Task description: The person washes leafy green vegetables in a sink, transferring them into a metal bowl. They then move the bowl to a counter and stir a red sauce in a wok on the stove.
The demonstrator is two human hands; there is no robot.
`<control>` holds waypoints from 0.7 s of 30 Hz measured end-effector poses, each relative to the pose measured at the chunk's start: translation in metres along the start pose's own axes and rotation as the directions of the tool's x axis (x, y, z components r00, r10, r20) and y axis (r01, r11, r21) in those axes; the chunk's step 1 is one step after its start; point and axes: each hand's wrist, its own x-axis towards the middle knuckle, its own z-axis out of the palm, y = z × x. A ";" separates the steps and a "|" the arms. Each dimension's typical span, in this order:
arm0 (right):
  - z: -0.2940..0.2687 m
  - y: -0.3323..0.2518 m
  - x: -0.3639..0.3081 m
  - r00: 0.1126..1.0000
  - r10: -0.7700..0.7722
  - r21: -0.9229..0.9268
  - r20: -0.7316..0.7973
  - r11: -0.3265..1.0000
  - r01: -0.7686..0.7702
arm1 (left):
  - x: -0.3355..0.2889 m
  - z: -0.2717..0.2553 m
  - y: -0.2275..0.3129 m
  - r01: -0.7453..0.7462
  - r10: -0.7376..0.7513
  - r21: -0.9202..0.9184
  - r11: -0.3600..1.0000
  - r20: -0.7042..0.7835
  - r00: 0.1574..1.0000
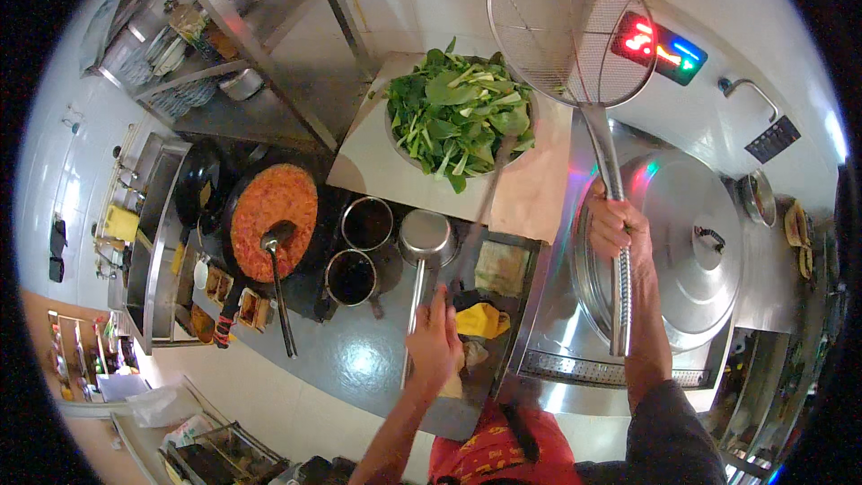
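Note:
My right hand [620, 226] is closed around the metal handle of a large round wire-mesh strainer [548, 31], raised upright in front of me. My left hand [437, 341] is over the worktop, overlapping the long handle of a small metal pot [426, 235]. Its fingers point away from me, and whether they grip that handle is unclear. A long, thin, motion-blurred shape [489, 202] runs from the greens toward this hand; its kind cannot be made out. Leafy cut greens [458, 112] fill a round container on the pale board beyond.
At left, a wok [232, 216] holds orange-red food with a ladle [278, 292] in it. Two dark-filled round pots [350, 278] stand beside it. A large lidded steel pot [682, 251] occupies the right. Yellow cloth [482, 320] lies near my left hand. Metal shelving [260, 45] rises at the back left.

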 end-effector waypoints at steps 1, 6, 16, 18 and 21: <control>0.000 0.000 -0.012 0.997 0.017 0.031 0.082 0.999 -0.020 | -0.024 0.002 0.005 0.007 -0.008 0.017 1.000 0.059 0.998; -0.007 0.007 -0.064 0.997 0.040 0.108 0.071 0.993 -0.047 | -0.081 0.039 0.011 0.056 -0.075 0.114 0.992 0.173 0.982; 0.040 0.042 -0.232 0.992 -0.038 0.087 -0.118 0.995 0.048 | -0.103 0.083 0.010 0.027 -0.040 0.134 0.991 0.096 0.995; 0.048 0.039 -0.265 0.992 -0.106 0.096 -0.071 0.989 0.113 | -0.106 0.094 0.011 -0.092 0.091 0.101 0.991 0.019 0.996; 0.047 0.033 -0.301 0.979 -0.092 0.077 -0.181 0.991 0.108 | -0.115 0.100 0.012 0.046 -0.043 -0.021 0.999 0.127 0.991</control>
